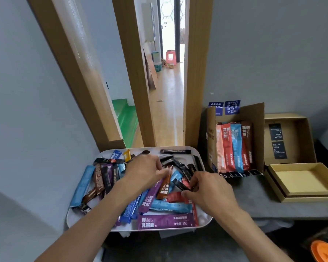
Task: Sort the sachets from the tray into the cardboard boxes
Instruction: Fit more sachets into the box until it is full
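Note:
A white tray holds a heap of several sachets in blue, purple, brown, red and black. A large purple sachet lies at its front edge. My left hand hovers over the tray's middle, fingers curled down into the pile near a black sachet; what it grips is hidden. My right hand pinches a small black sachet at the tray's right side. An upright cardboard box to the right holds standing red, blue and brown sachets. A flat open tan box lies further right.
A tan box lid with two black cards stands behind the flat box. Everything rests on a dark grey surface against a grey wall. An open doorway lies behind the tray. An orange object sits at the bottom right.

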Action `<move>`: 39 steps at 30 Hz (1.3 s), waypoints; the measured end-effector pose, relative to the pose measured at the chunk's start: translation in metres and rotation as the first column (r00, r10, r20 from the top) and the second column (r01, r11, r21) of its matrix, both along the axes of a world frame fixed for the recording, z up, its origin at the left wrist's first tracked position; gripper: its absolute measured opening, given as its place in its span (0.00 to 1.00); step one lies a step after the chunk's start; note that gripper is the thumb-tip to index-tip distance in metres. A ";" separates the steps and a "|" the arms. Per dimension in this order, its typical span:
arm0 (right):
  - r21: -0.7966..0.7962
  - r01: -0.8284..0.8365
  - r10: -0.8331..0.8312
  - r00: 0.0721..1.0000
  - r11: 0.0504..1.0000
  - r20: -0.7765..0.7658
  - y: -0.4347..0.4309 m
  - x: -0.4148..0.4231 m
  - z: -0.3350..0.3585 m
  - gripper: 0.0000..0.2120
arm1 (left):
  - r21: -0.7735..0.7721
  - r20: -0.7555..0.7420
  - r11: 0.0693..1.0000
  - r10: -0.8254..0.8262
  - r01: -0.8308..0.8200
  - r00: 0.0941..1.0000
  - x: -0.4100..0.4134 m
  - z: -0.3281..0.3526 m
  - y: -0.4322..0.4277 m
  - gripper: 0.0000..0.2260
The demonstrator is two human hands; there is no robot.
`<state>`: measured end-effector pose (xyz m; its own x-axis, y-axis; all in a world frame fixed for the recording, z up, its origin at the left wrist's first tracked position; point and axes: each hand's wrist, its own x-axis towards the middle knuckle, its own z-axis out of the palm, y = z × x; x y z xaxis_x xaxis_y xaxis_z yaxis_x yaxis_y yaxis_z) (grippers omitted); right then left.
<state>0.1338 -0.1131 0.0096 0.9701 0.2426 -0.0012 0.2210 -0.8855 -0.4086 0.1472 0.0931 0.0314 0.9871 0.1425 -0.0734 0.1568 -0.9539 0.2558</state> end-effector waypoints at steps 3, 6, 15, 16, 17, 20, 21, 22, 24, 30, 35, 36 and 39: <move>-0.075 0.012 -0.013 1.000 0.997 -0.013 0.002 -0.004 -0.001 0.17 | 0.175 -0.061 0.985 0.007 0.004 0.998 -0.010 -0.004 -0.017 0.24; -0.040 0.040 -0.042 0.998 0.998 -0.039 0.003 -0.004 0.000 0.14 | 0.201 -0.044 0.980 0.016 -0.007 0.999 -0.012 -0.008 -0.024 0.26; 0.039 0.113 -0.116 0.990 0.993 0.083 0.000 -0.004 0.008 0.07 | 0.104 -0.168 0.994 0.001 0.016 0.986 -0.012 -0.003 -0.025 0.28; 0.045 0.099 -0.101 0.993 0.994 0.053 0.001 -0.006 0.007 0.08 | 0.148 -0.157 0.988 -0.011 0.034 0.988 -0.011 -0.004 -0.029 0.28; 0.039 0.086 -0.086 0.996 0.996 0.010 0.003 -0.009 0.006 0.10 | 0.187 -0.143 0.981 -0.021 0.048 0.990 -0.010 -0.004 -0.033 0.28; -0.009 0.057 -0.057 0.996 0.998 -0.061 0.007 -0.016 0.004 0.13 | 0.200 -0.114 0.978 -0.036 0.058 0.993 -0.006 0.000 -0.035 0.20; -0.018 0.060 -0.061 0.997 0.998 -0.057 0.008 -0.017 0.004 0.14 | 0.175 -0.107 0.983 -0.041 0.059 0.993 -0.006 0.001 -0.033 0.17; -0.023 0.065 -0.066 0.997 0.998 -0.043 0.009 -0.018 0.004 0.16 | 0.147 -0.105 0.987 -0.048 0.063 0.993 -0.006 0.001 -0.031 0.17; -0.034 0.077 -0.078 0.997 0.996 -0.021 0.012 -0.018 0.003 0.20 | 0.109 -0.117 0.990 -0.078 0.091 0.990 -0.008 0.002 -0.029 0.20; 0.044 0.084 -0.081 0.995 0.995 -0.063 0.015 -0.015 0.002 0.20 | -0.065 -0.078 0.995 -0.080 0.075 0.994 -0.010 -0.004 -0.027 0.16; 0.060 0.096 -0.093 0.994 0.994 -0.064 0.017 -0.008 0.003 0.19 | -0.352 -0.078 0.936 -0.008 -0.020 0.997 -0.007 0.009 -0.006 0.18; 0.075 0.096 -0.092 0.994 0.993 -0.057 0.018 -0.007 0.004 0.18 | -0.417 -0.076 0.908 0.000 -0.031 0.997 -0.008 0.014 -0.001 0.19; 0.114 0.096 -0.098 0.995 0.989 0.020 0.022 -0.002 0.007 0.17 | -0.567 -0.059 0.823 0.008 -0.040 0.998 -0.014 0.026 0.020 0.22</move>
